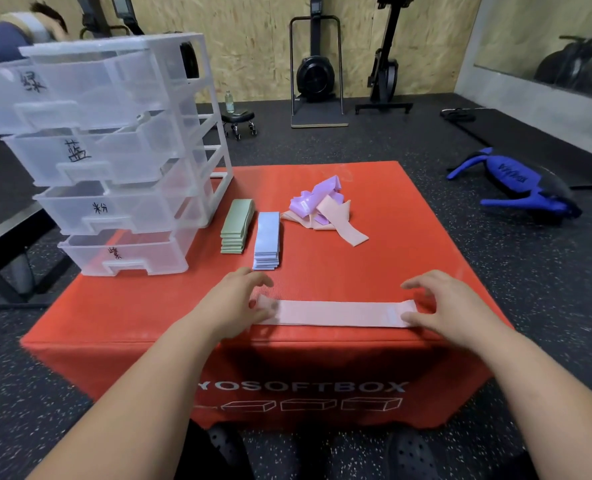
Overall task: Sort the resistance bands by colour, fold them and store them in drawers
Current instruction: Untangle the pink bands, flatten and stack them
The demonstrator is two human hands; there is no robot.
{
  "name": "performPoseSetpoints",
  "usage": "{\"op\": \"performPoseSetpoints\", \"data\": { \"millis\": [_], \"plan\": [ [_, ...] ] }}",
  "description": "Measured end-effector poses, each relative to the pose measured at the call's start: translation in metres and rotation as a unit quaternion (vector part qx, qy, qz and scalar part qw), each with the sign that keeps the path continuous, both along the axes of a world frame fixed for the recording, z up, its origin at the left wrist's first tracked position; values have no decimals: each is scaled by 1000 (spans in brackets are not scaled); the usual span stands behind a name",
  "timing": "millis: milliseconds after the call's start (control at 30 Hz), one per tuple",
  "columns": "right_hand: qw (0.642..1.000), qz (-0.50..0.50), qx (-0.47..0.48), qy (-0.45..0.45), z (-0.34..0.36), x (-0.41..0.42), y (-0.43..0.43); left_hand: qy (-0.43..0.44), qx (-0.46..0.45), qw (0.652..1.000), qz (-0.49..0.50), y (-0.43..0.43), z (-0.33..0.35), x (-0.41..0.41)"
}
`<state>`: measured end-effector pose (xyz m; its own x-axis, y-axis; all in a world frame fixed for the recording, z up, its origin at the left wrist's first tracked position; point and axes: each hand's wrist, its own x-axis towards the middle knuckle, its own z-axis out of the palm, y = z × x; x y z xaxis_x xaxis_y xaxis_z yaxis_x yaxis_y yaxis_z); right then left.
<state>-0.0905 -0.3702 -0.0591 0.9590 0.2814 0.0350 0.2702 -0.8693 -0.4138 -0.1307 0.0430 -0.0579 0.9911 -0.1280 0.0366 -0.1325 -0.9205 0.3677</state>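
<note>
On the far left of the red soft box (322,358) stands a clear plastic drawer unit (114,150): four drawers, each with a handwritten label, all pulled partly out. Just right of it lie two folded stacks side by side, the green bands (235,225) and then the blue bands (267,240). Farther right, towards the back of the box top, is a loose heap of purple and pink bands (322,209), still unsorted. On the floor well to the right lies a blue bag (516,185).

Along the near edge, one pink band (339,313) lies flat and stretched out lengthwise between the hands. The left hand (239,299) covers its left end, thumb laid on the fabric and fingers loosely arched over the box top beyond it. The right hand (450,303) mirrors this at the right end, thumb pressing the near corner and fingers half spread and curved above, not closed round the band. Nothing lies between the hands and the stacks.
</note>
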Motion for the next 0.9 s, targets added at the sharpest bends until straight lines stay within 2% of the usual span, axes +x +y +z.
{"op": "performPoseSetpoints", "data": {
  "millis": [67,133,233,700,900],
  "plan": [
    [998,56,3,42,0,2,-6,45,6,998,-43,5,4,-3],
    [996,74,-21,48,-2,4,-7,51,20,997,-48,6,4,-4],
    [997,64,-10,37,-2,5,-8,25,25,998,-44,5,3,-2],
    [994,91,-10,66,8,16,-5,34,22,997,-68,4,7,12],
    [994,103,23,12,15,51,23,10,-19,997,-80,-9,8,43]
  ]
}}
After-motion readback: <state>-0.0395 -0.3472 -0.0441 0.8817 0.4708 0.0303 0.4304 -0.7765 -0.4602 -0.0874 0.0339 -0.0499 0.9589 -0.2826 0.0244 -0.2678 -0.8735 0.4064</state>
